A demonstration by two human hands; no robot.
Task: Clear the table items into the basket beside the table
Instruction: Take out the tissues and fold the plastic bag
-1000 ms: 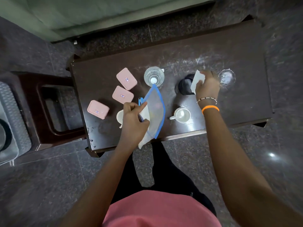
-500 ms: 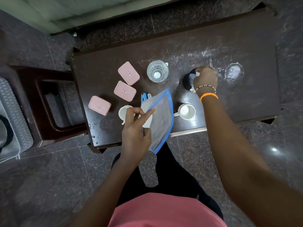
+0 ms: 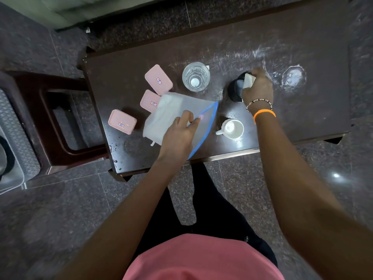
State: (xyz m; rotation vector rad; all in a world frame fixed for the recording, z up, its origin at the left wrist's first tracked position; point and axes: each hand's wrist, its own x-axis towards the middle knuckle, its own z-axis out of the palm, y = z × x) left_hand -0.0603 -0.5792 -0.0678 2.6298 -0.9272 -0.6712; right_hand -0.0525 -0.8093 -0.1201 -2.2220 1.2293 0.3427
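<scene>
Table point(image 3: 302, 128) items, left hand point(image 3: 177, 136) pinching blue-edged pouch point(image 3: 181, 112), right hand point(image 3: 257, 87) gripping white paper point(image 3: 248, 81) over black cup point(image 3: 234, 89)

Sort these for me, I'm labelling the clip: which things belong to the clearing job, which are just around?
Job:
pink boxes
glass
white mug
black cup
blue-edged pouch
basket

Just around:
stool
table stain

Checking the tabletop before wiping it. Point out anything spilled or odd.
A whitish dried ring stain sits on the dark table right of the black cup, with pale scuffs streaking toward it. It looks like an old spill. The right hand is stuffing white paper into that cup.
</scene>
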